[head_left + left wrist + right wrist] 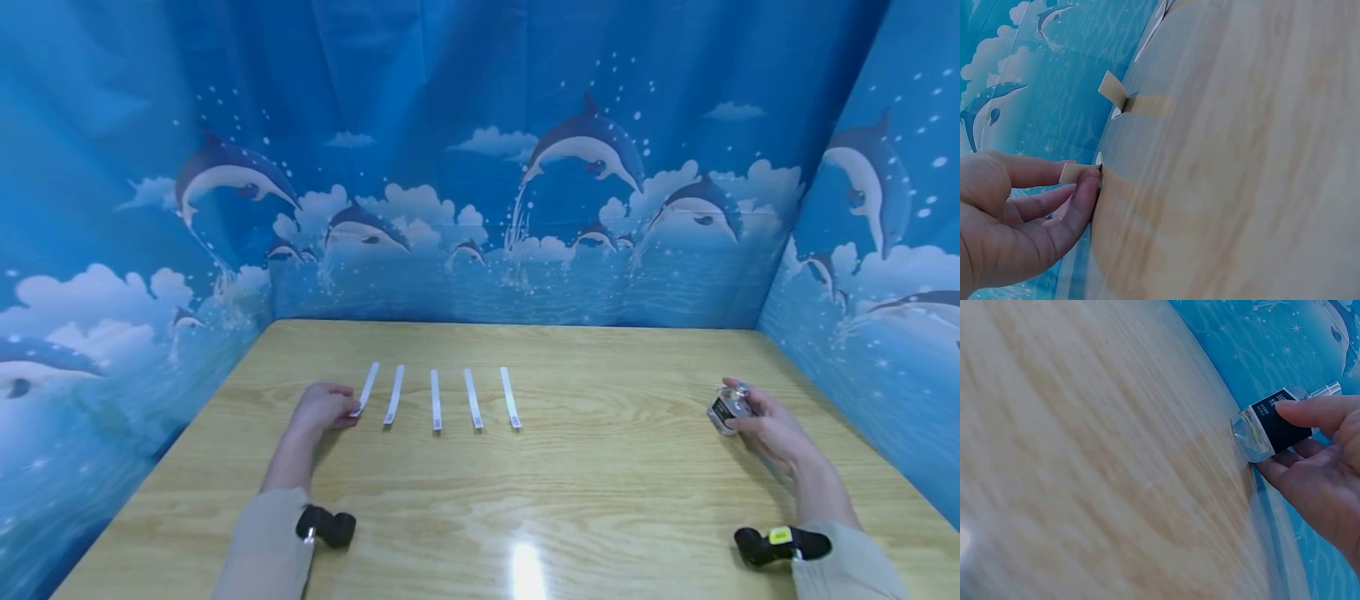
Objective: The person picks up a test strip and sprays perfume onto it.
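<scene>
Wearing black wrist cameras [326,527] at pale sleeves [262,550], the person reached over a wood-grain table [450,500]. On the right side, the right hand [776,429] grasped a clear glass perfume bottle [726,412] — black-labelled, silver-necked — with the thumb across its label. At left, the left hand [322,410] pinched the near end of the leftmost white paper strip [369,382] between thumb and fingers. Four more strips [436,400] lay in a spaced row beside it, well apart from the bottle. Behind the table hung a blue dolphin-print curtain [450,92].
</scene>
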`<state>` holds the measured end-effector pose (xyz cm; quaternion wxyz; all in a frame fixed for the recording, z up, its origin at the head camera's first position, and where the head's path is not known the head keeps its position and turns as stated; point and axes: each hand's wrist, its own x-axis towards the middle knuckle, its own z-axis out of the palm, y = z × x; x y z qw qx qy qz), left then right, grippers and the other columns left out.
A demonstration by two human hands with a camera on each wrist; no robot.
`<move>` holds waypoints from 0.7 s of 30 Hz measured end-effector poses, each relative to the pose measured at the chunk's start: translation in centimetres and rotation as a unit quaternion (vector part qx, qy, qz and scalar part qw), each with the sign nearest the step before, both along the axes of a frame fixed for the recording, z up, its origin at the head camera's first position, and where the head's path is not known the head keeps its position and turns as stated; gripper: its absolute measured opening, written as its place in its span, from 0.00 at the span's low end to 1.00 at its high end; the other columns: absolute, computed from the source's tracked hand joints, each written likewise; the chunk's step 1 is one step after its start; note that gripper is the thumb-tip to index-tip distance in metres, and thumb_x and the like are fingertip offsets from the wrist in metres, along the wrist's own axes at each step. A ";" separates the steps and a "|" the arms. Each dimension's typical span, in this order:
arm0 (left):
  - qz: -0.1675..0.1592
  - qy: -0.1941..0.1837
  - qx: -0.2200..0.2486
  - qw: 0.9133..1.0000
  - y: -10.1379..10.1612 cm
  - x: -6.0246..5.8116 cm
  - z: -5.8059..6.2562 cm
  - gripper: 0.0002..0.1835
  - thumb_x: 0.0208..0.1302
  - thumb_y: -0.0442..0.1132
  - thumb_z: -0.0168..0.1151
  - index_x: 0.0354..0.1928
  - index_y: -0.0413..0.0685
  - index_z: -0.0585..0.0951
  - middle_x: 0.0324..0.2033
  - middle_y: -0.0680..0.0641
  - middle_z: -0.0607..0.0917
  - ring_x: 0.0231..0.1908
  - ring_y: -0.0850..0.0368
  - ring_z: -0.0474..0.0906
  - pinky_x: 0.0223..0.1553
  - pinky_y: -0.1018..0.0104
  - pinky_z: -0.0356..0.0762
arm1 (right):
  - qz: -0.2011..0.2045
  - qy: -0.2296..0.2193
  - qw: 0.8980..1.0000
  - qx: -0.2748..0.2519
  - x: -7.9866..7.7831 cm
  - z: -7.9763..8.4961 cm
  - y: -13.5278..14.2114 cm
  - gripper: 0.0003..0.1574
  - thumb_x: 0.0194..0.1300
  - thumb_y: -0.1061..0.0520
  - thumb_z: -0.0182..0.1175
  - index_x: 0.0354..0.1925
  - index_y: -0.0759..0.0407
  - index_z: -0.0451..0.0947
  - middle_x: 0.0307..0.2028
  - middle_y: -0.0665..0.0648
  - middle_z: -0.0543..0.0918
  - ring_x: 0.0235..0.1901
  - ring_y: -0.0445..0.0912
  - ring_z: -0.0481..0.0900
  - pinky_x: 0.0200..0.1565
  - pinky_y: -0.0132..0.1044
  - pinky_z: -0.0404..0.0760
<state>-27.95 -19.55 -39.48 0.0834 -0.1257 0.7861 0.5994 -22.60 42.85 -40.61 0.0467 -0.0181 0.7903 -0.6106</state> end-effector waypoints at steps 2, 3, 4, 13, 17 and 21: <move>0.006 -0.004 0.004 1.000 0.0 -0.1 -0.1 0.24 0.57 0.20 0.53 0.57 0.19 0.64 0.32 0.38 0.76 0.24 0.60 0.77 0.32 0.68 0.82 | 0.000 0.005 1.000 0.012 0.0 0.0 0.0 0.46 0.61 0.67 0.56 0.71 0.51 0.49 0.61 0.65 0.53 0.44 0.26 0.66 0.43 0.22 0.72; 0.007 -0.005 0.007 1.000 0.0 -0.1 -0.1 0.24 0.56 0.19 0.52 0.57 0.19 0.64 0.33 0.37 0.76 0.24 0.60 0.77 0.32 0.68 0.82 | -0.001 0.006 1.000 0.029 0.0 0.1 0.0 0.46 0.61 0.66 0.57 0.72 0.55 0.46 0.62 0.68 0.53 0.44 0.27 0.67 0.43 0.22 0.73; 0.007 -0.005 0.011 1.000 0.0 -0.1 -0.1 0.24 0.56 0.19 0.52 0.57 0.18 0.63 0.34 0.36 0.76 0.24 0.60 0.77 0.32 0.68 0.82 | -0.005 0.004 0.999 0.049 0.0 0.1 0.0 0.47 0.62 0.64 0.57 0.72 0.58 0.44 0.63 0.70 0.52 0.44 0.28 0.66 0.42 0.23 0.73; 0.005 -0.006 0.008 1.000 0.0 0.0 0.1 0.26 0.55 0.18 0.52 0.58 0.19 0.63 0.48 0.24 0.70 0.24 0.59 0.78 0.33 0.68 0.82 | -0.036 0.007 0.981 0.190 0.3 0.3 -0.2 0.50 0.62 0.50 0.61 0.68 0.71 0.45 0.62 0.78 0.56 0.42 0.31 0.68 0.37 0.24 0.74; 0.004 0.000 0.004 1.000 0.0 0.1 0.1 0.25 0.55 0.18 0.52 0.57 0.19 0.64 0.47 0.24 0.70 0.24 0.59 0.78 0.31 0.68 0.81 | -0.040 0.008 0.979 0.199 0.2 0.1 -0.2 0.50 0.62 0.49 0.61 0.68 0.72 0.47 0.61 0.78 0.58 0.41 0.28 0.69 0.37 0.22 0.73; 0.003 0.006 0.011 1.000 -0.2 0.2 0.1 0.25 0.55 0.18 0.51 0.57 0.19 0.63 0.41 0.30 0.74 0.24 0.60 0.77 0.31 0.69 0.81 | -0.037 0.001 0.978 0.204 0.1 0.2 -0.3 0.50 0.63 0.48 0.60 0.68 0.72 0.45 0.63 0.79 0.54 0.58 0.56 0.65 0.38 0.16 0.68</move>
